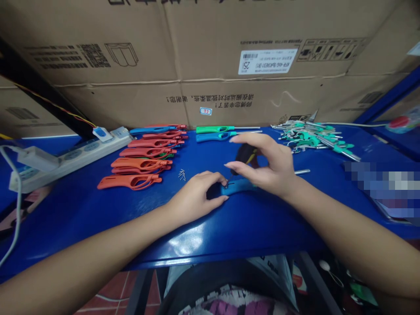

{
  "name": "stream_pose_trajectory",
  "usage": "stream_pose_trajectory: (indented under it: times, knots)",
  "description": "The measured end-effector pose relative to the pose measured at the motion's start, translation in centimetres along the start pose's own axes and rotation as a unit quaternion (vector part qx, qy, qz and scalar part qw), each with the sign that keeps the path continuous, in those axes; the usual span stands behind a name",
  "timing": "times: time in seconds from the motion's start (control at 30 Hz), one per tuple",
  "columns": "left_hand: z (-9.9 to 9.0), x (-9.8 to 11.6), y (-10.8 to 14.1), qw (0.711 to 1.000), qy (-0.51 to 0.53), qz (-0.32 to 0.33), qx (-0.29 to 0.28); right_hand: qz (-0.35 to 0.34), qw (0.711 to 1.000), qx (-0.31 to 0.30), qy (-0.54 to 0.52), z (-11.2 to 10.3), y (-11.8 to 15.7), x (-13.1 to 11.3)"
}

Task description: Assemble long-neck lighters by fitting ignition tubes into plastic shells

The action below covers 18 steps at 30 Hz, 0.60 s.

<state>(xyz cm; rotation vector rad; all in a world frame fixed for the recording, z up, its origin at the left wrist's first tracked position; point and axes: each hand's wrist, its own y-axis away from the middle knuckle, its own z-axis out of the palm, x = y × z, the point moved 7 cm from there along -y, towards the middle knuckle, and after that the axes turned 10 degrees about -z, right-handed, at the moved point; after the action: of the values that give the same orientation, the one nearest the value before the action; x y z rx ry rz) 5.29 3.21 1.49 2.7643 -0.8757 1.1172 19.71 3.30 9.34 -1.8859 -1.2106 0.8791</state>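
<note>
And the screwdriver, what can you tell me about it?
The screwdriver has a thick black handle with yellow marks, plastic or rubber by its look, and a thin shaft. The right hand grips its handle, partly hiding it. It leans, tip downward, at the near-left end of the blue lighter, close to the left hand. What exactly the tip touches is too small to tell.

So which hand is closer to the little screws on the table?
The left. The left hand is close by, just right of the screws and a bit nearer the person. The right hand is farther right, holding a screwdriver.
</note>
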Motion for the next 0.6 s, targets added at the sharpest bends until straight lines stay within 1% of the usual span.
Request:
stream_pose_trajectory:
  times: [0.07, 0.17, 0.2, 0.23, 0.3, 0.37, 0.43, 0.5, 0.57, 0.6]
  knots:
    - [0.0, 0.1, 0.0, 1.000, 0.005, 0.003, -0.003, -0.005, 1.000, 0.001, 0.014, -0.1, 0.0, -0.1]
    - [0.0, 0.1, 0.0, 1.000, 0.002, 0.001, -0.006, 0.052, 0.997, -0.041, -0.042, 0.5, 0.0, 0.5]
    - [0.0, 0.1, 0.0, 1.000, 0.000, 0.000, -0.006, 0.062, 0.996, -0.044, -0.049, 0.6, 0.0, 0.6]
    - [0.0, 0.1, 0.0, 1.000, -0.001, 0.000, -0.005, 0.058, 0.997, -0.037, -0.041, 0.5, 0.0, 0.5]
    - [0.0, 0.1, 0.0, 1.000, 0.002, 0.001, -0.002, 0.021, 1.000, -0.008, 0.007, -0.2, -0.2, 0.0]
    - [0.0, 0.1, 0.0, 1.000, 0.006, 0.003, -0.001, -0.015, 0.999, -0.002, 0.041, -0.4, -0.3, -0.5]
    - [0.0, 0.0, 0.0, 1.000, 0.007, 0.000, -0.006, -0.015, 0.999, -0.035, 0.022, -0.1, -0.4, -0.5]
    - [0.1, 0.0, -0.1, 1.000, 0.004, -0.002, -0.008, 0.009, 0.998, -0.063, -0.013, 0.3, -0.4, -0.4]
    - [0.0, 0.0, 0.0, 1.000, 0.001, 0.001, -0.002, 0.012, 0.998, -0.053, -0.013, 0.0, -0.5, -0.5]
    - [0.0, 0.0, 0.0, 1.000, 0.000, 0.003, 0.001, 0.000, 0.999, -0.040, 0.005, -0.2, -0.5, -0.8]
